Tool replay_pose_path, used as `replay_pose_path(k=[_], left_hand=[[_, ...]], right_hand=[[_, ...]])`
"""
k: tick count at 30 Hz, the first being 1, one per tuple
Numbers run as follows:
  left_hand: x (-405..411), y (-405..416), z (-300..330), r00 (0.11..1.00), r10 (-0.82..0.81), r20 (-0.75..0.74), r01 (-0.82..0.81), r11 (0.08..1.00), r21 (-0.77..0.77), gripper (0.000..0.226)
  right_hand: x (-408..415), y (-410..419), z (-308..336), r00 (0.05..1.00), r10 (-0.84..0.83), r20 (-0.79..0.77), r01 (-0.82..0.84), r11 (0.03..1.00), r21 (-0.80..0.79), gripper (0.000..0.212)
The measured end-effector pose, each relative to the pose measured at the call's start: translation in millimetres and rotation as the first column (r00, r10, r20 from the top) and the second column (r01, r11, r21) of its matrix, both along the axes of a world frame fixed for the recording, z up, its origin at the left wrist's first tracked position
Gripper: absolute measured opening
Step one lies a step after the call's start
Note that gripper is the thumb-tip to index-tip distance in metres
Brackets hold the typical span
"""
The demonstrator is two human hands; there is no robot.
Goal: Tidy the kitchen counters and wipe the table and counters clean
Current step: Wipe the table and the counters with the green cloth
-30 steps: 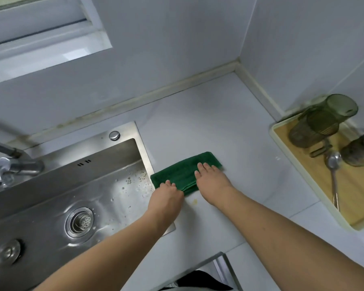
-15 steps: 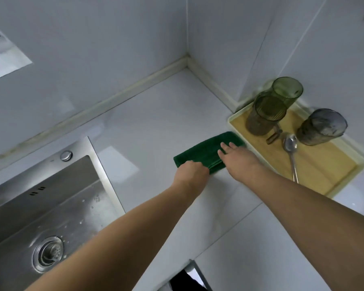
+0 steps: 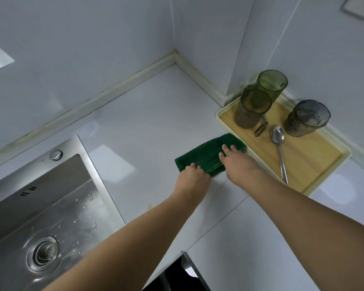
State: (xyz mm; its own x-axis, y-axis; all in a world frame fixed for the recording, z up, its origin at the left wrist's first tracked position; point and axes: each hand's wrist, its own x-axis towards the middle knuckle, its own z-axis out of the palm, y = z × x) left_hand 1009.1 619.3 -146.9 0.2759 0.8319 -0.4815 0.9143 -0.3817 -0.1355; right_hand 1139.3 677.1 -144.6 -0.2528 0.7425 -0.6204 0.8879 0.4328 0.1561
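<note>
We are mid-wipe on the counter (image 3: 147, 114): our folded green cloth (image 3: 206, 156) lies flat on it just left of the tray (image 3: 324, 177), its far corner touching or nearly touching the tray's rim. We judge the job only partly done; a small yellowish speck sits on the counter well left of the tray, by the sink (image 3: 51, 206), whose basin shows water drops. The tray carries three tumblers and a spoon (image 3: 278, 143), so tidying there looks unfinished, and no table is in view. Our left hand (image 3: 192, 178) has its fingers curled over the cloth's near edge, holding it. Our right hand (image 3: 239, 164), nearer the tray, presses down with straight fingers, both arms stretched forward
</note>
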Motion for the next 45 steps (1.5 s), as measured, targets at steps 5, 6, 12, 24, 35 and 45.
replay_pose_path(k=[5,6,12,24,35,45], left_hand=[[-41,-28,6,0.997,0.032,0.077,-0.035,0.998,0.045,0.035],[-52,-40,6,0.998,0.028,0.064,-0.030,0.999,0.040,0.036],[-137,-117,4,0.969,0.233,0.078,-0.227,0.970,-0.085,0.045],[-154,-143,1,0.994,0.113,-0.003,-0.113,0.992,-0.048,0.033],[-118,-172,-8,0.941,0.331,0.070,-0.338,0.931,0.140,0.046],[-87,-159,-1,0.901,0.423,0.097,-0.432,0.897,0.092,0.027]], right_hand=[[-38,-18,9,0.992,0.119,0.033,-0.120,0.992,0.038,0.056],[-49,-25,10,0.990,0.141,0.022,-0.142,0.990,0.025,0.054],[-132,-87,16,0.936,0.351,0.003,-0.350,0.934,-0.070,0.042],[-141,-115,11,0.942,0.336,-0.023,-0.336,0.941,-0.035,0.059],[-131,-133,-1,0.935,0.353,-0.012,-0.353,0.935,0.022,0.059],[-83,-131,-4,0.937,0.326,-0.128,-0.321,0.945,0.060,0.064]])
